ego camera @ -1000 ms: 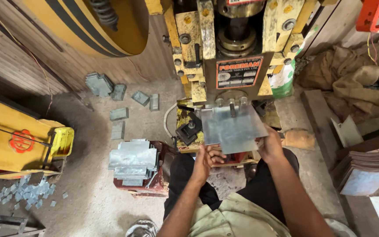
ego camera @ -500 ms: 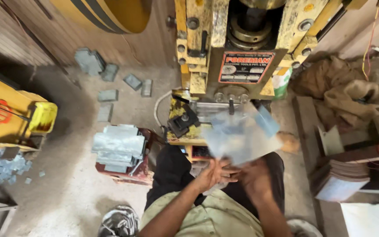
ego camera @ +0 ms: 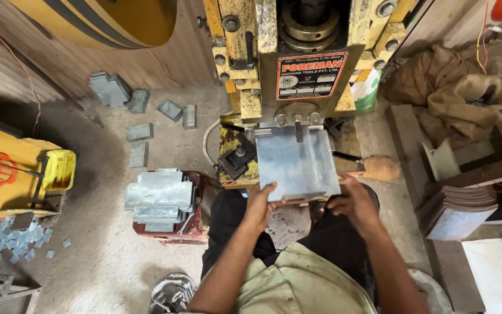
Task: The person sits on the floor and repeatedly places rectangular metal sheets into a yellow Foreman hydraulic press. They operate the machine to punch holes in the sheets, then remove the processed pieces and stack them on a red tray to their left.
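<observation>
Head view: left hand (ego camera: 261, 208) and right hand (ego camera: 352, 202) pinch the near edge of a flat grey square metal sheet (ego camera: 297, 163), its far edge under the yellow press (ego camera: 297, 64). Best kept level, fingertips (ego camera: 271, 189) clear of the die.

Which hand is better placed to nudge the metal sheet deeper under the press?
Probably the left hand: it pinches the metal sheet at its near left corner. The right hand rests at the near right corner, its grip unclear.

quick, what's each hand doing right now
left hand: closed on the metal sheet, near edge.
right hand: holding the same sheet's right corner.
</observation>
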